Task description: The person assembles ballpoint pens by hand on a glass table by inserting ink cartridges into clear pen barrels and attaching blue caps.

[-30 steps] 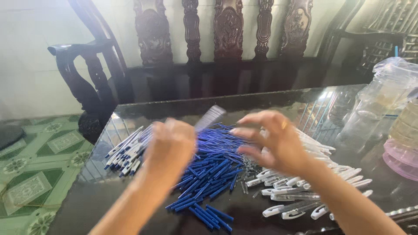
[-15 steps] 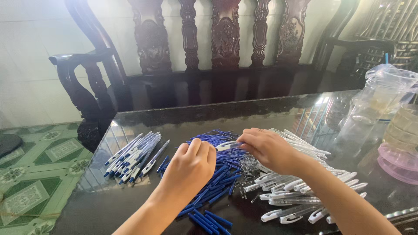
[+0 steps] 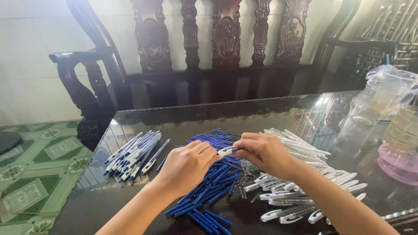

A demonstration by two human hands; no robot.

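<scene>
**Both hands meet on one pen part**

Your left hand (image 3: 188,164) and right hand (image 3: 263,152) pinch a white pen piece (image 3: 227,151) between them, just over the heap of blue refills (image 3: 213,178). Left of your left hand lies a bundle of finished pens (image 3: 133,156); right of your right hand, clear barrels (image 3: 300,150) and white caps (image 3: 278,198). Below is a glossy dark glass table (image 3: 270,115) — beyond it, a carved wooden bench (image 3: 226,39). Far right stands a clear plastic cup (image 3: 383,100).

hands (image 3: 187,167): 2 | pen-part piles (image 3: 133,156): 3 | plastic cups (image 3: 383,100): 2
</scene>
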